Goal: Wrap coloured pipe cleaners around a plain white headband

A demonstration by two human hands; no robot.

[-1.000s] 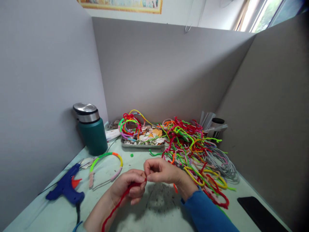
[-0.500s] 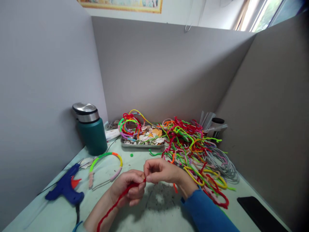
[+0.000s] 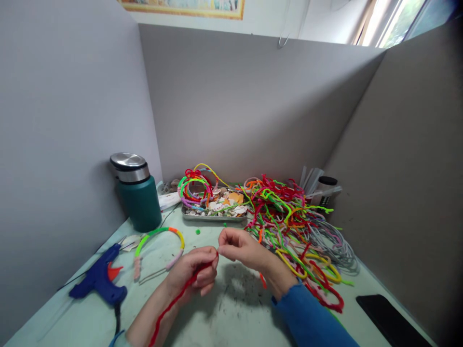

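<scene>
My left hand is closed around a red pipe cleaner that runs back along my forearm toward the lower edge. My right hand, in a blue sleeve, pinches the tip of the same red pipe cleaner just right of my left fingers. Both hands hover over the pale green table near its front middle. A half-wrapped headband in green, orange, yellow and pink lies left of my hands.
A blue glue gun lies at the left. A teal flask stands behind it. A metal tray of small pieces sits at the back, beside a large tangle of coloured pipe cleaners. A black phone lies at the right. Grey partitions enclose the table.
Both hands have shifted slightly up and away from me, still joined at the pipe cleaner's tip. The red strand's tail along my forearm has swung a little.
</scene>
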